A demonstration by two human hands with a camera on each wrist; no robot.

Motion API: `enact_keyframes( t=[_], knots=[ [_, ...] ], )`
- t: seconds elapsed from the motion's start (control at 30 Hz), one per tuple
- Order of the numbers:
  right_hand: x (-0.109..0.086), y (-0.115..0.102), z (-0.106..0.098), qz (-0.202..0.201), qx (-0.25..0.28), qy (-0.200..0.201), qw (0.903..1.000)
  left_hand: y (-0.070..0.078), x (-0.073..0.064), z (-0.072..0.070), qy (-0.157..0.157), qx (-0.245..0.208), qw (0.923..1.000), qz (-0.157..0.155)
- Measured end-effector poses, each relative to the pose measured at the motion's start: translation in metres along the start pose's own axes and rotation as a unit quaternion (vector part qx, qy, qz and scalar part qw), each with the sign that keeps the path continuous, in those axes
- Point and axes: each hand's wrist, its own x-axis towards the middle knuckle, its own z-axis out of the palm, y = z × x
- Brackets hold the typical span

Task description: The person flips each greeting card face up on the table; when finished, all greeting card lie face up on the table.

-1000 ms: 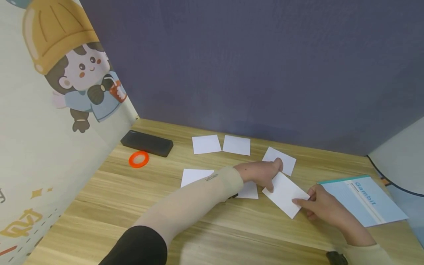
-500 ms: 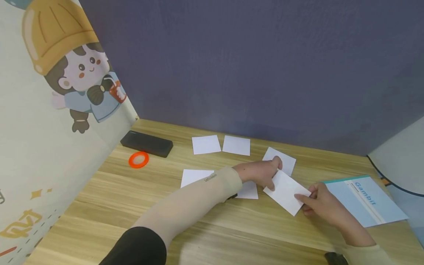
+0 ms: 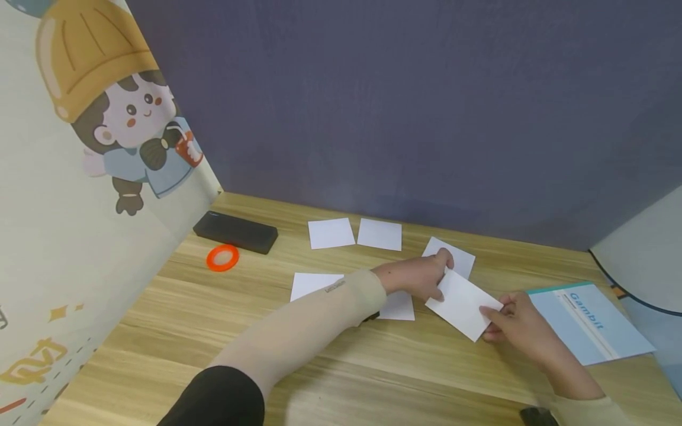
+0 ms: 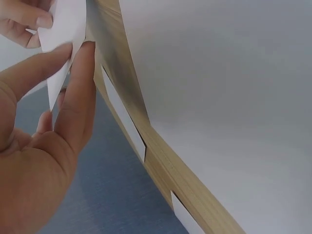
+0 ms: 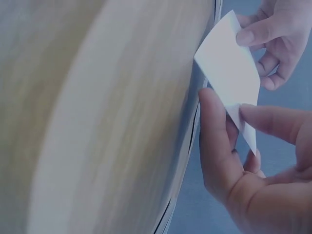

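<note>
Both hands pinch one white paper card (image 3: 463, 305) above the right part of the wooden table. My left hand (image 3: 418, 277) grips its left edge, thumb on the near face. At the opposite corner, my right hand (image 3: 522, 328) pinches it between thumb and fingers. The right wrist view shows the card (image 5: 231, 63) slightly bowed, its lower corner between the fingers of my right hand (image 5: 253, 190). Just beyond my left hand lies another white card (image 3: 462, 260), partly covered by that hand. My left forearm hides parts of two nearer cards, the left one (image 3: 314, 285) and the right one (image 3: 398, 307).
Two white cards, left (image 3: 331, 233) and right (image 3: 380, 235), lie along the back of the table (image 3: 373, 367). A black case (image 3: 235, 231) and an orange ring (image 3: 222, 258) lie at the left. A blue "Gambit" pad (image 3: 597, 325) lies at the right.
The held card has turned slightly and its near corner has risen. My right hand has shifted a little to the right with it, while my left hand stays almost in place.
</note>
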Motion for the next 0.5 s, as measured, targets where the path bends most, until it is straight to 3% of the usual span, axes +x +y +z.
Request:
enact_keyframes(
  t=[0.23,0.5],
  knots=[
    [-0.0015,-0.0028,-0.0014,-0.002,0.012,0.021,0.9997,-0.0017,-0.0027,-0.001,0.018,-0.006,0.9997,0.013],
    [-0.004,-0.0065,-0.0037,-0.011,0.011,0.038,0.9992,-0.0046,-0.0057,-0.0006,0.032,-0.048,0.9983,0.001]
  ],
)
